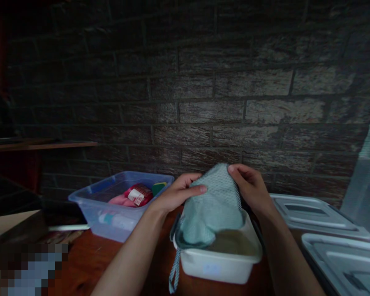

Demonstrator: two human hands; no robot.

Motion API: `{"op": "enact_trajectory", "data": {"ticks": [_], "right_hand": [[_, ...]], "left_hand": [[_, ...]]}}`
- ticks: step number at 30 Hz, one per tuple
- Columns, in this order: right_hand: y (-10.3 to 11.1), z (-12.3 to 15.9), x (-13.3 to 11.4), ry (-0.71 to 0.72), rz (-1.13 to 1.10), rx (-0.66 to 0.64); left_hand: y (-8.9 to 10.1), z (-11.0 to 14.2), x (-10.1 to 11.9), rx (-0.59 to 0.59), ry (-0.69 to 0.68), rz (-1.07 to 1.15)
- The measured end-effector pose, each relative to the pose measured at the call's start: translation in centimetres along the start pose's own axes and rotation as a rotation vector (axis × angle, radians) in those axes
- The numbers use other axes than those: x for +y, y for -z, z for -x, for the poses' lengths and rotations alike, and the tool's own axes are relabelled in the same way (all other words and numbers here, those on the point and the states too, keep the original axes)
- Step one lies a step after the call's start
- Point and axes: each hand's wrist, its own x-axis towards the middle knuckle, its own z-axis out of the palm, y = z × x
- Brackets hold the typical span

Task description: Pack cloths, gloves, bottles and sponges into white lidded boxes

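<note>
A pale green textured cloth with a dark patterned edge hangs between my two hands. My left hand pinches its left side, thumb lying over the front. At the upper right corner, my right hand grips the edge between thumb and fingers. The cloth's lower part droops into a white plastic tub, over its left rim. A braided loop dangles outside the tub at the front left. Part of the tub's inside shows, greyish brown, but its contents cannot be made out.
A clear blue plastic bin on the left holds a red package, a sponge and a bottle. Two grey-white lids lie to the right. A brick wall stands behind the wooden table. A shelf juts out at left.
</note>
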Motion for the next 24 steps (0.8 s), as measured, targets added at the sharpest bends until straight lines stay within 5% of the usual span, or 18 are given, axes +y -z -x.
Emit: {"op": "enact_trajectory", "data": {"ticks": [7, 12, 17, 24], "right_hand": [[0.3, 0.9, 1.9, -0.295, -0.193, -0.201], [0.2, 1.6, 3.7, -0.395, -0.414, -0.431], [-1.1, 0.6, 3.3, -0.422, -0.516, -0.147], [0.5, -0.7, 3.2, -0.463, -0.578, 0.298]], "left_hand": [[-0.6, -0.7, 1.0, 0.426, -0.15, 0.314], [0.0, -1.3, 0.9, 0.585, -0.154, 0.422], [1.0, -1.3, 0.6, 0.587, -0.137, 0.375], [2.2, -1.6, -0.6, 0.504, -0.131, 0.103]]}}
